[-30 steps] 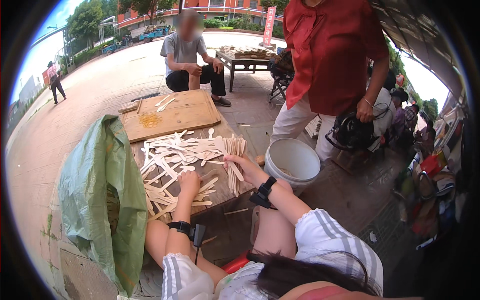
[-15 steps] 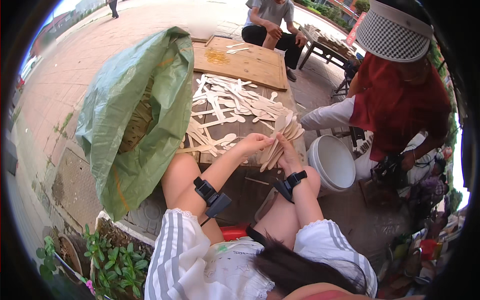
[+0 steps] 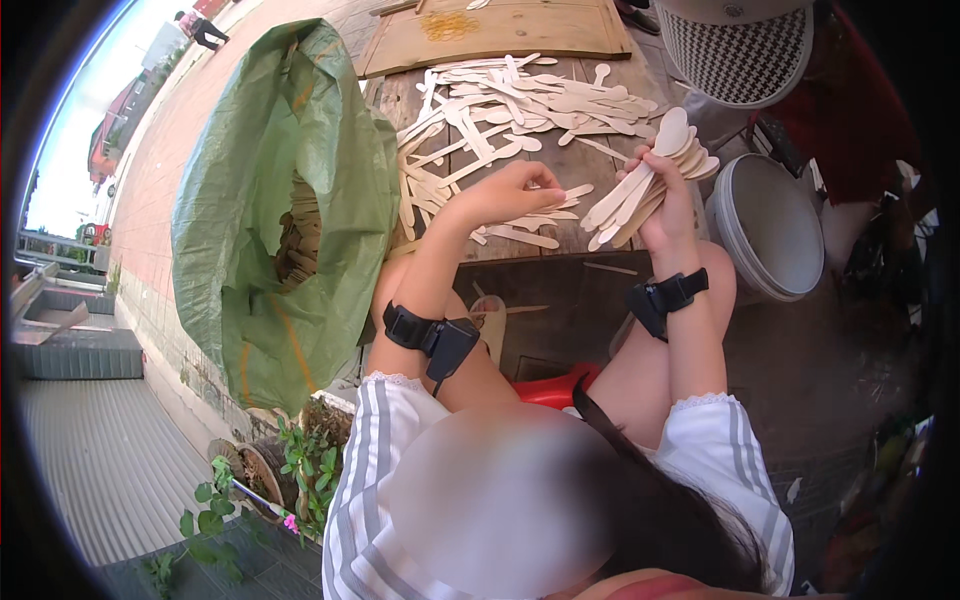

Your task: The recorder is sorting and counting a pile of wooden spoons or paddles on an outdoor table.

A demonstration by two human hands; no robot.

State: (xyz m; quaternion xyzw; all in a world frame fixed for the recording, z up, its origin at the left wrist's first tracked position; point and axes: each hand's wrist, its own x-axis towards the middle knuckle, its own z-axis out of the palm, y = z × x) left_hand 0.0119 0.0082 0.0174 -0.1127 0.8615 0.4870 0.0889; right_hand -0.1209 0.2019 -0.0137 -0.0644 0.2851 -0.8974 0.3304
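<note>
My right hand (image 3: 664, 210) is wrapped round a fanned bundle of flat wooden spoons (image 3: 640, 200), rounded ends mostly up, just above the table's right front edge. My left hand (image 3: 515, 193) hovers over the near edge of the table, its fingers loosely bent and apart. No spoon shows clearly in it. Beside its fingertips lie a few loose wooden spoons (image 3: 520, 238). Behind both hands a larger loose heap of pale wooden spoons (image 3: 540, 100) spreads across the wooden table (image 3: 610, 160), lying in many directions.
A large green woven sack (image 3: 235, 200) gapes open at the table's left, with wooden pieces inside. To the right stands a white bucket (image 3: 768, 225), and near it a person in a checked visor (image 3: 738, 55). A wooden board (image 3: 500, 35) covers the table's far end.
My left hand has left the spoon bundle and moved left to the loose spoons. My right hand still grips the bundle, now farther right. The whole view has shifted.
</note>
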